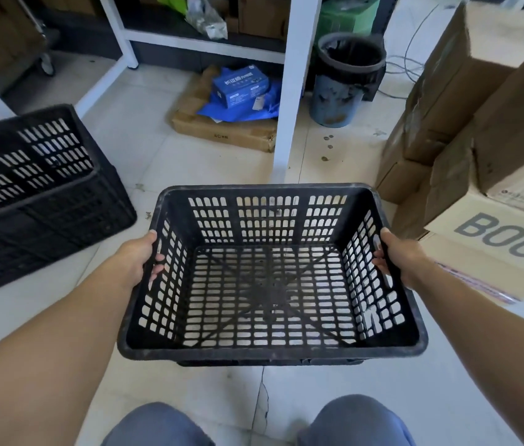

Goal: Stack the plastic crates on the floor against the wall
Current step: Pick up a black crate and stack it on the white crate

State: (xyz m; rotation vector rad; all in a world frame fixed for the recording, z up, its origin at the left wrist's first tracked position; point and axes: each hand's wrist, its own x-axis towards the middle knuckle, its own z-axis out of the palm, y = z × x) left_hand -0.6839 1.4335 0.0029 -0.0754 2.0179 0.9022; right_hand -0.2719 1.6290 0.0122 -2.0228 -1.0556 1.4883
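Black plastic crate (270, 284), open side up and empty, is held centre frame over the floor (144, 140), just ahead of the person's knees (157, 426). The left hand (139, 257) grips the left rim, fingers curled over the top edge into the inside wall. The right hand (403, 257) grips the right rim the same way, fingers hooked inside. Both hands sit mid-way along the side walls and hold nothing else.

The stack of black crates (38, 201) stands on the floor at the left edge of view, well apart from the held one and turned at an angle to it. It looks like one crate nested in another, but motion blur makes the count unsure.

Judged risks:
- The stack is skewed relative to the held crate. Without a turn to match, a corner would land on the stack's rim and the crate would sit tilted or jam.
- The fingers are inside the walls. Lowering into a nest with the grip unchanged could pinch them between the rims.
- It is a rim-only hold with nothing under the base, so a quick swing left could tip the crate forward out of the fingers.
- The cardboard boxes (466, 107) stand close on the right and the white shelf post (289, 101) just beyond the far rim. A wide swing could clip either one.
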